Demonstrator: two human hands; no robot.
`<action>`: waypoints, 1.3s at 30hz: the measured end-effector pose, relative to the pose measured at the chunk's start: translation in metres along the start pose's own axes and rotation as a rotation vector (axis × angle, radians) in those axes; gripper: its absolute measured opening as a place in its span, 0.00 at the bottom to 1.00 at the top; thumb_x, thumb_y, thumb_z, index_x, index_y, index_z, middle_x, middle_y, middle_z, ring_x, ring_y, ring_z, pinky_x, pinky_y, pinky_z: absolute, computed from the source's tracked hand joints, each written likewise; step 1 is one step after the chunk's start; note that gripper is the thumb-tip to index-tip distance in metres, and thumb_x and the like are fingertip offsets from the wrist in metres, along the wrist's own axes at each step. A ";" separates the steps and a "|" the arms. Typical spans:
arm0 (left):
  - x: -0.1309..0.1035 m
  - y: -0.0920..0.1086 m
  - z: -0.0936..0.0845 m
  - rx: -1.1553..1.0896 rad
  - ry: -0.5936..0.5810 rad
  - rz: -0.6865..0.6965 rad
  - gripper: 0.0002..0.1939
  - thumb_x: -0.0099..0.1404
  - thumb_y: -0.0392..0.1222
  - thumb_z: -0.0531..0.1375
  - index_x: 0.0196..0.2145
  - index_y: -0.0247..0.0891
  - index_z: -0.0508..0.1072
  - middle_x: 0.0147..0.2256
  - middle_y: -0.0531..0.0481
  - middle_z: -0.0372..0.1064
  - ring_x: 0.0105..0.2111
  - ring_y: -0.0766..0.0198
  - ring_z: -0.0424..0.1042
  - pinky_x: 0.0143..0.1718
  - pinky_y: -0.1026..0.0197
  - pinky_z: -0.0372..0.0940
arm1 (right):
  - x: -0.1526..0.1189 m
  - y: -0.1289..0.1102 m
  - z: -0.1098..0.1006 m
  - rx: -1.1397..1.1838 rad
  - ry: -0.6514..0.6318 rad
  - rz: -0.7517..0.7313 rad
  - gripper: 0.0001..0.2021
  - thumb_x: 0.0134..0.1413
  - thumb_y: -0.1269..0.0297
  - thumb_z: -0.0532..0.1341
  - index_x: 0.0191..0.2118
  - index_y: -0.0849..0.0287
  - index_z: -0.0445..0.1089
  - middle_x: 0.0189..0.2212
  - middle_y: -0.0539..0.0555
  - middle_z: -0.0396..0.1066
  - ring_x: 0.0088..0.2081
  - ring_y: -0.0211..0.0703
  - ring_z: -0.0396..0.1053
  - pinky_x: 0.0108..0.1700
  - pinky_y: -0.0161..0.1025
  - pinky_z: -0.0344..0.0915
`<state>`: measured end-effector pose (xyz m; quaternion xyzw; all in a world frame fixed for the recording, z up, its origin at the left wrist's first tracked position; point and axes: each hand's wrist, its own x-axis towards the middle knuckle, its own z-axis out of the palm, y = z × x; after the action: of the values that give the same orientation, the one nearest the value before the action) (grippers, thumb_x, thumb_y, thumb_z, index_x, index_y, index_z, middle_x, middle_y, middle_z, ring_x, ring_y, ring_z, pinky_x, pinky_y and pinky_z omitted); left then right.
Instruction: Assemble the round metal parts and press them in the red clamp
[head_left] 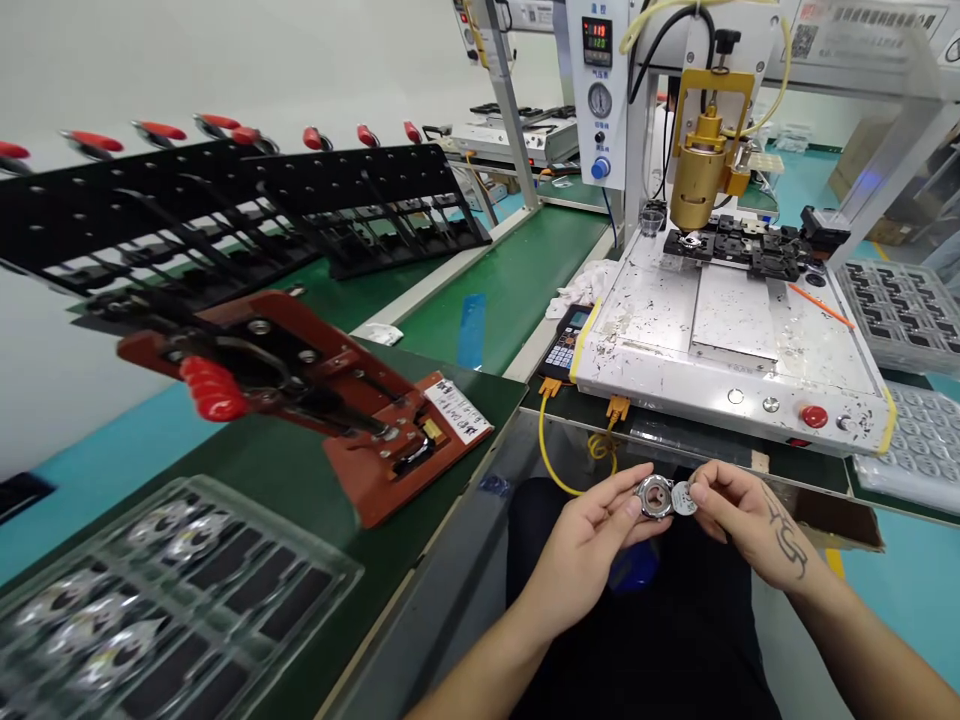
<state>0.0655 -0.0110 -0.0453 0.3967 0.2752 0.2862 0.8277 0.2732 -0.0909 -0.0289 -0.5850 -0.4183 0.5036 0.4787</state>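
Above my lap, my left hand (592,545) pinches a round metal watch case (655,496) between thumb and fingers, its ring-shaped opening facing up. Close beside it, my right hand (742,515) grips a thin, pale grey disc (683,498) with small dark marks on it. The disc's left edge is right at the rim of the case; whether the two touch, I cannot tell. Both hands are closed and near each other, in front of the white machine (660,350).
A red-brown toggle clamp fixture (360,480) stands on the green bench at left. Below it lies a clear tray (300,560) with several shiny parts. Black clamp racks (315,190) stand behind. At right are a tray of dark parts (900,310) and a tray of discs (919,435).
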 end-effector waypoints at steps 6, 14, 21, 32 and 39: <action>-0.003 0.001 0.004 0.034 0.011 0.023 0.29 0.68 0.53 0.72 0.61 0.36 0.79 0.55 0.37 0.81 0.56 0.42 0.80 0.61 0.40 0.76 | 0.004 -0.007 0.011 -0.179 0.022 -0.175 0.16 0.71 0.50 0.63 0.34 0.54 0.69 0.47 0.54 0.72 0.47 0.47 0.70 0.50 0.42 0.66; -0.005 -0.001 0.006 0.039 0.012 0.024 0.29 0.68 0.53 0.72 0.61 0.37 0.79 0.55 0.37 0.81 0.55 0.43 0.81 0.62 0.39 0.75 | 0.005 -0.002 0.020 -0.195 0.024 -0.208 0.16 0.72 0.51 0.63 0.34 0.54 0.68 0.44 0.55 0.70 0.45 0.48 0.69 0.51 0.43 0.67; -0.006 -0.002 0.007 0.056 0.013 0.031 0.28 0.69 0.53 0.71 0.61 0.38 0.79 0.55 0.38 0.81 0.54 0.45 0.81 0.62 0.40 0.75 | 0.004 0.001 0.019 -0.210 0.034 -0.208 0.15 0.72 0.51 0.62 0.35 0.54 0.68 0.45 0.55 0.70 0.46 0.48 0.70 0.52 0.44 0.68; -0.005 -0.014 0.008 0.302 0.088 0.139 0.23 0.72 0.48 0.68 0.60 0.38 0.78 0.52 0.39 0.83 0.51 0.49 0.83 0.58 0.49 0.77 | 0.006 0.013 0.025 -0.422 0.183 -0.347 0.12 0.71 0.56 0.63 0.35 0.52 0.65 0.42 0.56 0.69 0.43 0.49 0.70 0.38 0.42 0.68; -0.002 0.008 -0.004 0.626 0.018 0.198 0.25 0.74 0.42 0.63 0.66 0.43 0.73 0.54 0.41 0.82 0.56 0.48 0.81 0.60 0.49 0.75 | 0.017 0.010 0.018 -0.551 -0.056 -0.472 0.09 0.75 0.61 0.58 0.54 0.51 0.72 0.50 0.58 0.71 0.50 0.51 0.72 0.54 0.48 0.70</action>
<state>0.0593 -0.0065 -0.0397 0.6540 0.3173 0.2703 0.6312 0.2580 -0.0742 -0.0421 -0.5654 -0.6749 0.2635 0.3943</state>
